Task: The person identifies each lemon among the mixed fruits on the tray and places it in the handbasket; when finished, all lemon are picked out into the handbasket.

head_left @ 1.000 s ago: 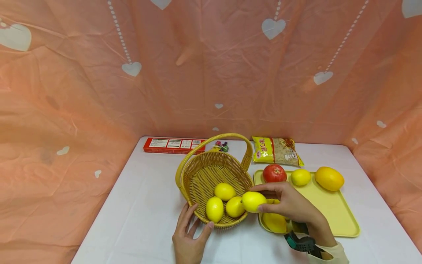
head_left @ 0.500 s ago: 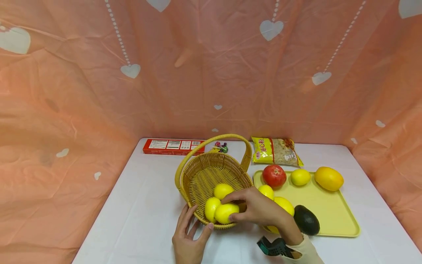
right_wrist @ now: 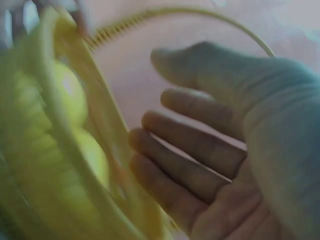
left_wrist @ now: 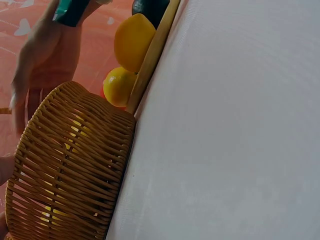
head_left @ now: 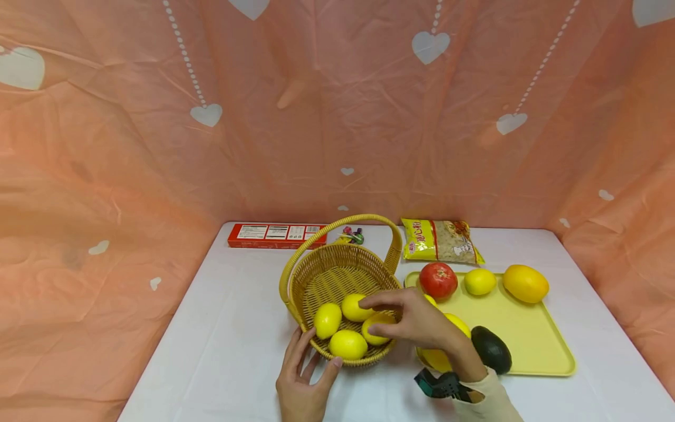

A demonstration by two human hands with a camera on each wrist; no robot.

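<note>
Lemons, four in all, lie in the near end of the basket (head_left: 316, 275): one at left (head_left: 327, 320), one nearest the rim (head_left: 348, 344), one further back (head_left: 354, 307), one under the right hand (head_left: 375, 330). Right hand (head_left: 416, 321) hovers over that last lemon, fingers (right_wrist: 200, 145) loosely spread and holding nothing; wrist view confirms an empty palm beside the wicker wall. Left hand (head_left: 302, 381) rests on the table (head_left: 227, 328) against the basket's near rim, fingers straight, steadying it.

For a clean finish to this step: lift the right hand straight up and back toward the tray (head_left: 527, 334), clear of the handle (head_left: 343, 225), without nudging the pile. Keep the left hand braced on the rim so the light basket does not slide. Likely next pick on the tray: lemon (head_left: 480, 281) beside the tomato (head_left: 438, 279), or one of the yellow fruits (head_left: 459, 324) partly hidden behind the right wrist; take it from above with thumb and fingers on opposite sides, set it low, then let go.

Compared with half a second ago: lemon then pinched in the right hand at the basket's near edge now lies released inside; lemons have shifted apart, one rolled left. Right hand has opened and drawn slightly right. Left hand unchanged. Avocado (head_left: 491, 350), mango (head_left: 525, 283), packet (head_left: 440, 240) and box (head_left: 276, 235) as before.
</note>
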